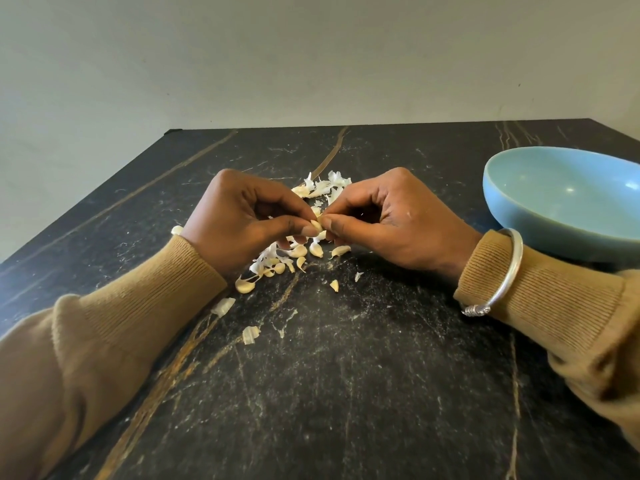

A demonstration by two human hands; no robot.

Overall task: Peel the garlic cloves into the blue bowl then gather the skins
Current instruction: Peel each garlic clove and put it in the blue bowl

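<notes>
Both hands are meeting over the middle of the dark marble table (pixel 346 393), knuckles raised and fingers curled. The left hand (pixel 242 220) and right hand (pixel 391 220) are together pinching one garlic clove (pixel 317 225) between thumbs and fingertips. Loose cloves (pixel 315 249) and white skins (pixel 325 185) are lying scattered beneath them. The blue bowl (pixel 554 233) is sitting at the right, just beside the right wrist, which is wearing a silver bangle (pixel 516 261).

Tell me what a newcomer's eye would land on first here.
First, the left hand and right hand meeting mid-table, both pinching one garlic clove above a scatter of cloves and papery skins on the dark marbled table. Next, the blue bowl at the right edge, no cloves visible inside, and the silver bangle on the right wrist.
</notes>
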